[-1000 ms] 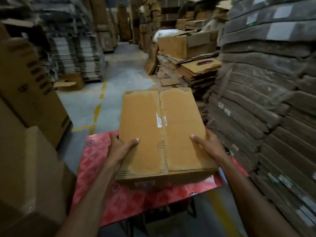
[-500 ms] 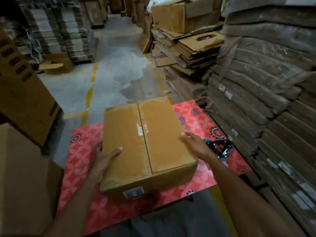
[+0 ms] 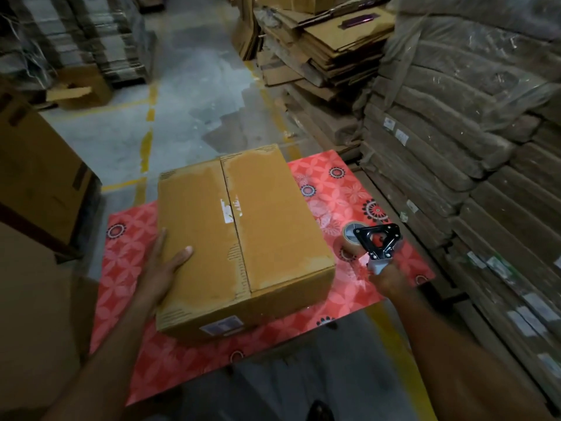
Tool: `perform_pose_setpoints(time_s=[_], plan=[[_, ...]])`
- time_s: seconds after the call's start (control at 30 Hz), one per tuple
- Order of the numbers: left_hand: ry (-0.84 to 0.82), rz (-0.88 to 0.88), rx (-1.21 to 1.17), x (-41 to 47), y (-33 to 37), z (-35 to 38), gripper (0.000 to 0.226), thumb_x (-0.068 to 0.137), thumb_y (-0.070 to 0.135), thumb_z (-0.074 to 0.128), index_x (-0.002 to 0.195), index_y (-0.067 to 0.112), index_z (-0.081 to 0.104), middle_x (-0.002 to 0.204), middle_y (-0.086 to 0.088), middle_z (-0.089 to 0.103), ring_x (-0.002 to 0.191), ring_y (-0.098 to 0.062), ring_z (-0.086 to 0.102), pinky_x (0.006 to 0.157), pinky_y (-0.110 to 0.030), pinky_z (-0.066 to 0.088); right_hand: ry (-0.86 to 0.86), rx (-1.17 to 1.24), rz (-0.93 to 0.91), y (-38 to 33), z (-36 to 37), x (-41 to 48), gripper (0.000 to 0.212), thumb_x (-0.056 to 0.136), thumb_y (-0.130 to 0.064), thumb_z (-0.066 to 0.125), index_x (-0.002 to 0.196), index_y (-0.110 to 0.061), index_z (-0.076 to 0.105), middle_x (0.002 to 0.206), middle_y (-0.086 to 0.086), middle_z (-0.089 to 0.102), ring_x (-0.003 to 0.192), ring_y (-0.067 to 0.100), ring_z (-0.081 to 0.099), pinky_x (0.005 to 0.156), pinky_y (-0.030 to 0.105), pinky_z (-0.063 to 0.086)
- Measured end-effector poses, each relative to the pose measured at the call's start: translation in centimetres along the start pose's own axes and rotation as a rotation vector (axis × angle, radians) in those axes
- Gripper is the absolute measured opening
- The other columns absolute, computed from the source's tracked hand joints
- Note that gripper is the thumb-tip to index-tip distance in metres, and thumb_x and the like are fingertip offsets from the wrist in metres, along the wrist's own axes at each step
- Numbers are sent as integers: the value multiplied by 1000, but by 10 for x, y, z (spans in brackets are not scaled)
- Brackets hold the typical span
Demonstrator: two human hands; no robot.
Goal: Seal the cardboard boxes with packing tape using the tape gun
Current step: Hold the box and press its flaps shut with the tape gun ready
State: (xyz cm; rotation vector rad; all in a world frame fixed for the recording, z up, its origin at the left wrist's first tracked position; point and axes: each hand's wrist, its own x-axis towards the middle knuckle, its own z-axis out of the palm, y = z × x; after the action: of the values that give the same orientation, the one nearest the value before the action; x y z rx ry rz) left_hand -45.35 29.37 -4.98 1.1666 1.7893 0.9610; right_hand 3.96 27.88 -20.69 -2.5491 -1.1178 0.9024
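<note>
A brown cardboard box [image 3: 243, 235] with its two top flaps folded shut lies on a red patterned table [image 3: 340, 189]. The seam between the flaps runs away from me and carries only a scrap of old white label. My left hand [image 3: 161, 268] rests flat against the box's left side, thumb lying on the top. To the right of the box, my right hand [image 3: 390, 276] grips the handle of a black tape gun [image 3: 378, 241] with a roll of brownish tape, low over the table.
Tall stacks of flattened cardboard [image 3: 473, 141] wall in the right side. Large brown cartons [image 3: 33, 183] stand at the left. A concrete aisle with yellow floor lines [image 3: 148, 147] runs ahead, with more stacked cardboard [image 3: 321, 53] beyond.
The box came down onto the table and stays there. My right hand left the box's right side and took hold of the tape gun's handle. My left hand stays on the left side.
</note>
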Motion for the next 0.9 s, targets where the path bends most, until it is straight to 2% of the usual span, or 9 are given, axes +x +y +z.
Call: perform_pose_setpoints(time_s=[0.2,0.27,0.37,0.43,0.5,0.63,0.77,0.8,0.9], plan=[[58,-1,-120,-29,10,37,86,86,40,76,156,39,27,152,7,41,127,-19,51,104,-41,46,-118,139,11,-30,-37,-8,14,83,-15,72,94,-6,69,104,16,67,87,27,62,64,28,52],[75,-8,-145,-40,12,51,88,83,45,78,155,41,27,153,3,42,126,-23,54,105,-48,48,-197,326,24,-40,-59,-7,17,76,-25,75,87,-16,67,97,7,67,78,21,62,59,23,56],[70,-34,-89,-53,17,64,89,83,47,78,155,33,27,150,0,47,124,-26,56,105,-47,47,-59,526,-56,-70,-95,-3,21,81,-39,62,79,-19,62,83,6,64,72,24,61,65,30,54],[17,-27,39,-59,18,68,89,79,62,73,150,35,28,147,0,50,125,-29,56,106,-49,45,24,643,-126,-103,-121,-24,28,85,-40,52,66,-20,57,60,5,56,55,24,52,52,30,42],[-53,16,227,-64,19,65,81,77,75,63,142,39,32,142,1,55,124,-35,57,105,-48,45,-12,766,-213,-138,-141,-49,25,84,-18,50,60,-14,56,42,1,46,39,18,40,44,24,30],[-10,174,592,-59,31,55,57,82,79,50,115,33,43,112,-9,69,99,-37,66,83,-43,54,-129,700,-436,-188,-159,-90,7,70,-10,58,74,-9,64,48,1,41,41,16,33,44,24,25],[32,321,911,-27,69,51,31,96,45,52,97,15,60,94,-15,71,88,-35,69,72,-39,55,-346,604,-563,-237,-137,-136,14,73,-1,61,69,-14,60,55,4,40,41,15,30,45,25,23],[0,268,789,-19,82,52,28,96,39,54,94,13,66,94,-14,73,85,-33,69,72,-37,56,-396,613,-568,-248,-128,-148,17,73,1,61,66,-14,58,56,4,40,41,15,30,45,24,23],[-205,-77,-137,8,113,57,32,100,38,56,99,10,70,100,-20,73,76,-26,68,71,-37,57,-497,652,-572,-277,-101,-174,21,74,2,59,61,-13,52,57,6,39,44,15,29,45,27,22]])
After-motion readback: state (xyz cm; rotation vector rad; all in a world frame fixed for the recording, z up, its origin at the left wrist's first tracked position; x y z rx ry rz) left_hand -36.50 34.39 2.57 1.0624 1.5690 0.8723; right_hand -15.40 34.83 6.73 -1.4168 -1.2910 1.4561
